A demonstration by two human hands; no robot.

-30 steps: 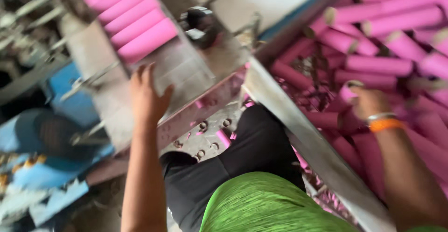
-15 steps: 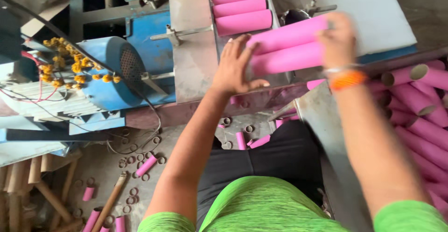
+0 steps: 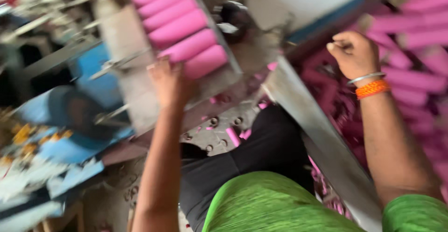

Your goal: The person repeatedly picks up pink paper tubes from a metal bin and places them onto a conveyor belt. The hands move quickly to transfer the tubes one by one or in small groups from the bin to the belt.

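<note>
the person's left hand [image 3: 169, 80] was raised to the sloped metal tray [image 3: 122, 36] of the machine, fingers spread and flat, grasping nothing. its fingertips lay right at the lowest pink tube [image 3: 205, 62] in the tray, though the blur made it impossible to tell whether they touched it. above that tube a row of pink cardboard tubes [image 3: 173, 27] lay side by side across the tray, stacked up its slope toward the top edge of the view.

the right hand [image 3: 353, 54] was off to the other side, closed into a loose fist with the knuckles up; i could not tell whether anything sat inside it. a silver bangle and an orange thread band [image 3: 372, 88] ringed that wrist. the fist hung over a heap of pink tubes [image 3: 415, 50] piled in a bin on the right, behind a slanted grey metal edge [image 3: 322, 143].

a dark round part [image 3: 233, 15] of the machine sat just beside the tray's lower end. a blue motor housing [image 3: 74, 115] stood to the left, well apart from both hands. a few short pink tube pieces [image 3: 232, 136] lay on the floor by the person's black-trousered knee.
</note>
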